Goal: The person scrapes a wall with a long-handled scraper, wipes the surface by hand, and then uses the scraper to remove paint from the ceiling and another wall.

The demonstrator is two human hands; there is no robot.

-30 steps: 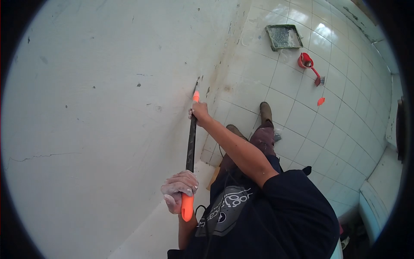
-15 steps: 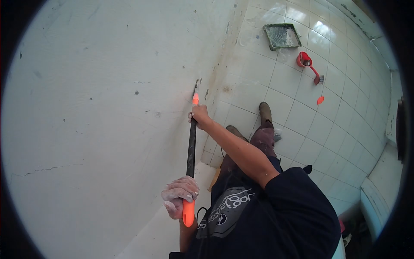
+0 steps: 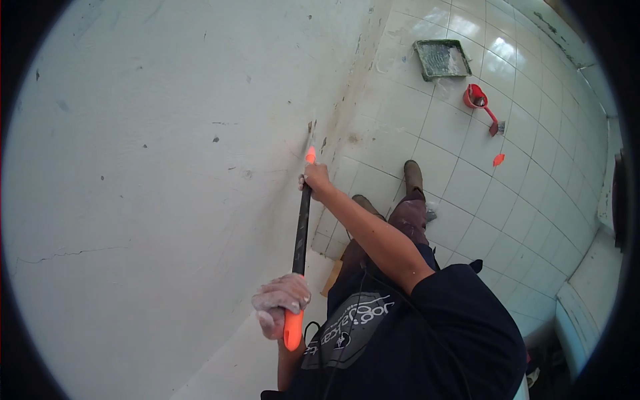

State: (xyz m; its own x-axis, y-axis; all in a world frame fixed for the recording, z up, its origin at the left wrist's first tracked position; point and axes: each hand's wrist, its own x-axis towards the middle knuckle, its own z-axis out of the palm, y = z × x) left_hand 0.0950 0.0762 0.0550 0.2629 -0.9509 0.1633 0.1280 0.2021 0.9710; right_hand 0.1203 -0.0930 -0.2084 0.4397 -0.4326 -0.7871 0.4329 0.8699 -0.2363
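Note:
A long black pole (image 3: 302, 230) with orange ends runs upward along the pale wall (image 3: 167, 193). My left hand (image 3: 283, 301), coated in whitish powder, is closed round its lower orange grip (image 3: 293, 330). Higher up, my right hand (image 3: 316, 179) grips the pole just below the orange collar (image 3: 311, 155). A thin metal tip (image 3: 311, 133) extends from that collar and lies against or very near the wall, beside chipped marks close to the corner with the floor. Whether it touches the surface cannot be made out.
On the white tiled floor (image 3: 450, 127) lie a green paint tray (image 3: 437, 59), a red dipper (image 3: 476, 97), a brush (image 3: 497, 127) and an orange piece (image 3: 499, 160). My boots (image 3: 413, 176) stand near the wall's foot. A pale ledge (image 3: 575, 317) runs at the right.
The pole's upper end and my right hand have shifted slightly to the right in view. The tray, dipper and wall marks also sit slightly differently as the view moved. Both hands keep their grip.

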